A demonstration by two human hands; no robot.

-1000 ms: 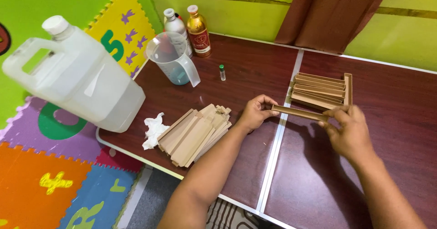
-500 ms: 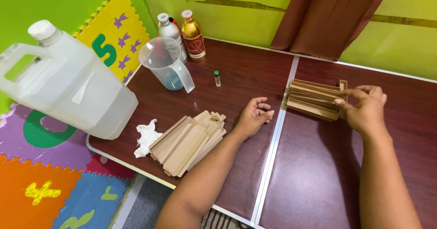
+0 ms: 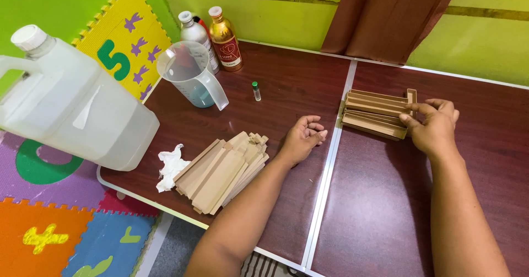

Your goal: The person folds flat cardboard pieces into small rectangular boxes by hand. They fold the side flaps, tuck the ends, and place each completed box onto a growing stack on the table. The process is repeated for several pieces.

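Note:
My right hand touches the right end of a row of slim brown cardboard boxes laid side by side on the dark red table; its fingertips press on the boxes. My left hand rests on the table with fingers loosely curled and nothing in it. Left of that hand lies a heap of flat, unfolded brown cardboard sleeves.
A crumpled white tissue lies beside the heap. A big translucent jug sits at the table's left edge. Behind stand a clear measuring cup, a small green-capped vial, a silver bottle and an amber bottle. Foam mats cover the floor.
My right hand carried a slim box from in front of me to the row and set it there. My left hand let go and now rests on the table.

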